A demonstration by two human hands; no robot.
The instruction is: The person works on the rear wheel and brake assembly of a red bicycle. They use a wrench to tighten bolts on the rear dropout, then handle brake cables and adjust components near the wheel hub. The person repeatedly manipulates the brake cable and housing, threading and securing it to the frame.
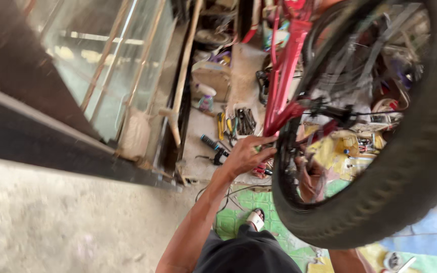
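A large bicycle wheel with a thick black tyre (405, 172) fills the right side, held in a red frame (284, 76) whose fork ends by the axle. My left hand (245, 155) reaches in from the bottom centre. Its fingers rest against the tyre's left edge, just below the red fork ends. Whether it holds anything is unclear. My right hand (310, 178) shows blurred through the spokes inside the wheel, wrapped on the rim's lower inner side. A sandalled foot (255, 219) stands on a green patterned mat (228, 222).
Several hand tools (238, 124) lie scattered on the concrete floor beyond my left hand, with a spray bottle (206, 98) and a cardboard box (211, 76). A glass-fronted cabinet (107, 65) and wooden poles (183, 76) stand at left. Yellow packets and clutter (345, 149) lie behind the wheel.
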